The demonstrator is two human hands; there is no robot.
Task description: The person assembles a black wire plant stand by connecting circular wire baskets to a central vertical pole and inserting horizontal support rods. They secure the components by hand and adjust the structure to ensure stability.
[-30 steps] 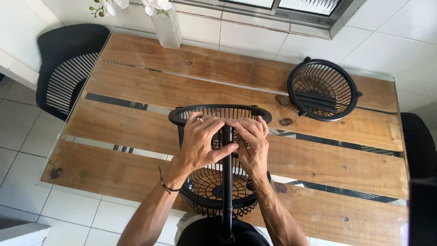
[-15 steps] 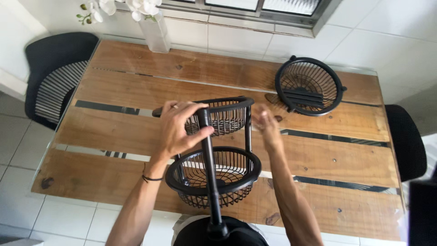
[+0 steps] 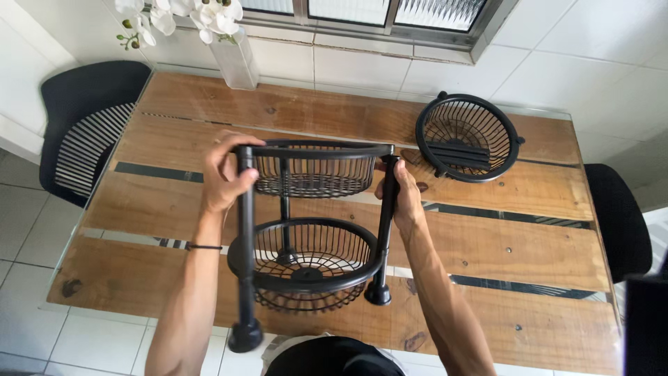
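Gripping the black two-tier rack [image 3: 306,230] by its poles, left hand [image 3: 224,174] clearly wrapped, right hand [image 3: 402,196] probably too; spare basket [image 3: 467,137], vase [image 3: 235,57] sit on the desk [image 3: 529,244] beyond.

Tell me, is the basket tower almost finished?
Partly. Two black wire baskets already sit joined on black poles as one rack. The left hand grips one pole near the top and the right hand holds another, lifting the rack over the wooden table. A third basket lies apart on the table, not joined.
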